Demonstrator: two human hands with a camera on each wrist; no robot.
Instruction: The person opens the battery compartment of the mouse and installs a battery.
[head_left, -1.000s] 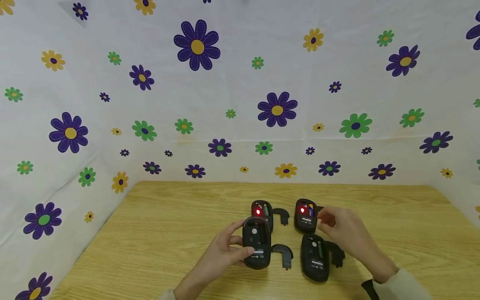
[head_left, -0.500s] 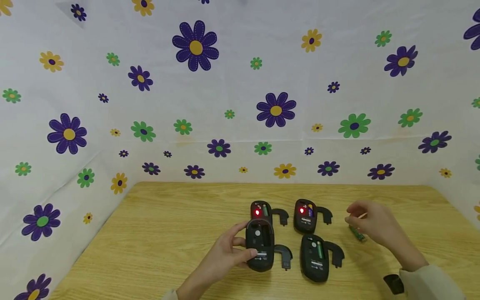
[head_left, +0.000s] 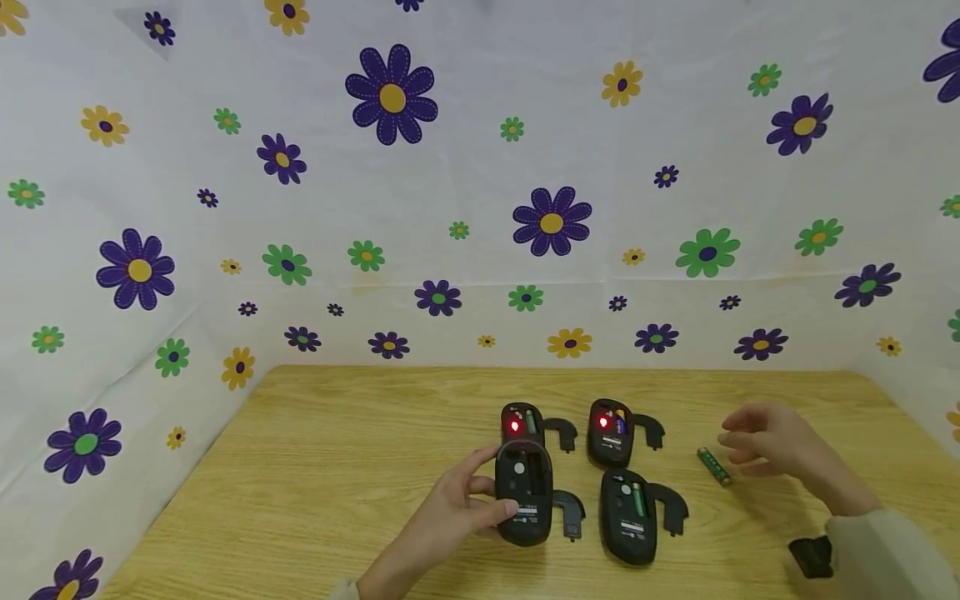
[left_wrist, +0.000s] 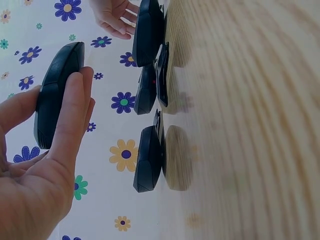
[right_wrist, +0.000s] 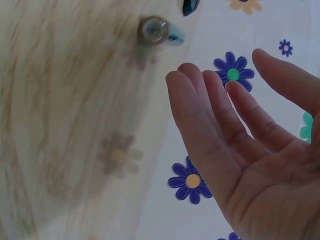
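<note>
My left hand (head_left: pixel 457 510) grips a black computer mouse (head_left: pixel 523 500), its underside turned up and its battery slot showing dark with no battery in it. In the left wrist view that mouse (left_wrist: pixel 56 95) is raised above the table between thumb and fingers. My right hand (head_left: pixel 776 446) holds nothing and hovers just right of a green battery (head_left: pixel 713 466) lying on the table. The right wrist view shows the hand (right_wrist: pixel 240 145) with thumb spread from loosely extended fingers, and the battery's end (right_wrist: pixel 156 31) beyond the fingertips.
Three more upturned mice lie on the table: back left (head_left: pixel 522 419), back right (head_left: pixel 611 437) and front right (head_left: pixel 628 518), each with a battery inside. The back two glow red. Black curved covers (head_left: pixel 570 512) lie beside the mice. A flowered cloth (head_left: pixel 450 167) walls the table (head_left: pixel 337 450).
My right hand has moved right, away from the back right mouse and past the green battery, which has come into view. The left hand with its mouse has shifted slightly right.
</note>
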